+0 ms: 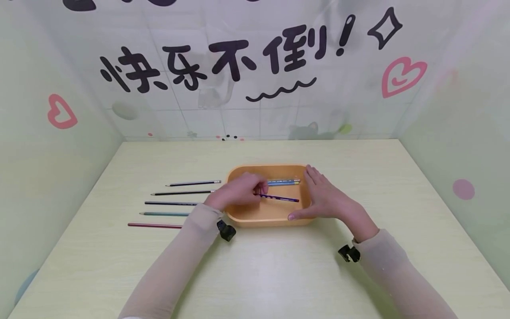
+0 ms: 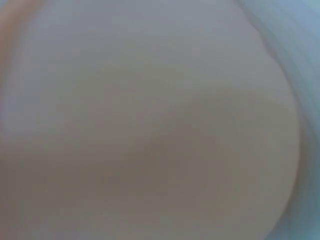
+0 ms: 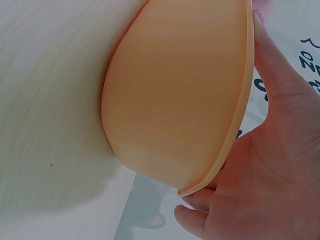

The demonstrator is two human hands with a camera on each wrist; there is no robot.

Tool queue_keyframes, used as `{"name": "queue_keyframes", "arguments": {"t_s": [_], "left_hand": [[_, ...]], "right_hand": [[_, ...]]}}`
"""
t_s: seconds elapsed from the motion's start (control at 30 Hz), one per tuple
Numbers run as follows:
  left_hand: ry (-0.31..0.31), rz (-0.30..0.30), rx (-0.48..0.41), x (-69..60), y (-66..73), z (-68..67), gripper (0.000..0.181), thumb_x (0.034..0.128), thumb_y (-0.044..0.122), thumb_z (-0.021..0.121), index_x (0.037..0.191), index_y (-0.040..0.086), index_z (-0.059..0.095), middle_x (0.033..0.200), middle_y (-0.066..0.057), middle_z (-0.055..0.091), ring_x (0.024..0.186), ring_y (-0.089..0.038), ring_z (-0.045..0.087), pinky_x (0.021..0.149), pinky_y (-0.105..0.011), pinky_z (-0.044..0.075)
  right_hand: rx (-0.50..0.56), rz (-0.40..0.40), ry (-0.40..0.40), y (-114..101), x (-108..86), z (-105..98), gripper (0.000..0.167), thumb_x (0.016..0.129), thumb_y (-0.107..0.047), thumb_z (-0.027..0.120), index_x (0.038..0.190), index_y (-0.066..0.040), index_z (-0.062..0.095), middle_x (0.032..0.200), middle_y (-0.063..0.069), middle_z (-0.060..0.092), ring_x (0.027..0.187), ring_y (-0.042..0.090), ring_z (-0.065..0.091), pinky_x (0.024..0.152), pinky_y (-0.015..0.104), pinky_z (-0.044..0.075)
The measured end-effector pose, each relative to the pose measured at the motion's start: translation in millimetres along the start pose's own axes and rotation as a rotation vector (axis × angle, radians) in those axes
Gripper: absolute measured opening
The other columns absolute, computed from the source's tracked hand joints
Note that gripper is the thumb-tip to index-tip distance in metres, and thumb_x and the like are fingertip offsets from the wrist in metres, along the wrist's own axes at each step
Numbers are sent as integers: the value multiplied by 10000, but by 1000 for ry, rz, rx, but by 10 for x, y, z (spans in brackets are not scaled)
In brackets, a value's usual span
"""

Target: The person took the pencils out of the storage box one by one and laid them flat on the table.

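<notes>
An orange plastic box (image 1: 263,223) stands on the table. Reaching into it, my left hand (image 1: 244,188) pinches a dark purple pencil (image 1: 280,199) by its left part, and the pencil's free end points right inside the box. Light-blue pencils (image 1: 283,182) lie behind it along the back of the box, partly covered by the hand. My right hand (image 1: 328,199) rests on the box's right end with fingers straight, the thumb on the front rim. In the right wrist view that hand (image 3: 280,165) touches the rim of the box (image 3: 175,90). The left wrist view is only a blur.
Left of the box, several pencils lie in a spread row: black ones (image 1: 181,193), a teal one (image 1: 165,214) and a red one (image 1: 153,225) nearest me. My left forearm covers some of their right ends. A printed backdrop (image 1: 259,119) borders the table's far edge.
</notes>
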State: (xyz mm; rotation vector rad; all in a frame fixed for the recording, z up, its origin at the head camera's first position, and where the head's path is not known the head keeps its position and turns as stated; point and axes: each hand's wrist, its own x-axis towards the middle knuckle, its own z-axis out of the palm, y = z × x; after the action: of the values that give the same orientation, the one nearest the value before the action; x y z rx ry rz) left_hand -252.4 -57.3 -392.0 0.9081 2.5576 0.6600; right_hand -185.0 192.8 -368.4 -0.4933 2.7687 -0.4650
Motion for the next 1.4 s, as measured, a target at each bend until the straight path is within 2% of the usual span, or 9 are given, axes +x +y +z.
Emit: {"name": "queue_keyframes", "arguments": {"t_s": [0.33,0.5,0.77,0.93,1.07,1.4], "left_hand": [[58,123,-34,-140,48,-131,153,842,1,666,931,124,641,891,4,642,833,-135,564,759,-246,501],[90,189,-39,-240,116,-213,181,818,-21,622,938,112,645,910,4,650,854,-125,585,798,-261,526],[121,271,-55,-445,221,-333,182,831,-21,616,962,104,641,925,15,651,868,-112,592,822,-273,539],[132,277,-62,-616,232,-399,191,845,-21,631,966,127,627,938,35,645,883,-99,600,829,-267,547],[151,260,-46,-768,199,-455,202,850,-21,640,976,136,625,957,44,654,908,-95,617,841,-267,556],[236,139,-8,-1196,-61,-553,216,835,-31,687,942,147,627,902,67,645,875,-89,598,819,-295,557]], "right_hand": [[0,-10,3,10,2,9,1366,698,-718,747,1546,103,61,1656,251,-24,1546,413,-7,1249,545,105],[4,-5,1,7,4,9,1371,692,-724,747,1549,97,60,1658,246,-24,1547,411,-8,1249,547,104],[7,-8,6,7,-4,15,1355,699,-707,755,1546,103,75,1657,251,-17,1546,415,3,1247,551,110],[9,-9,10,2,-4,19,1349,700,-696,763,1546,102,80,1658,247,-13,1546,415,8,1247,549,113],[10,-10,10,2,-4,19,1342,703,-683,768,1544,107,82,1658,247,-17,1546,415,8,1248,549,111],[18,-29,9,11,-17,18,1340,714,-683,760,1538,119,72,1652,263,-29,1546,416,-6,1248,556,95]]}}
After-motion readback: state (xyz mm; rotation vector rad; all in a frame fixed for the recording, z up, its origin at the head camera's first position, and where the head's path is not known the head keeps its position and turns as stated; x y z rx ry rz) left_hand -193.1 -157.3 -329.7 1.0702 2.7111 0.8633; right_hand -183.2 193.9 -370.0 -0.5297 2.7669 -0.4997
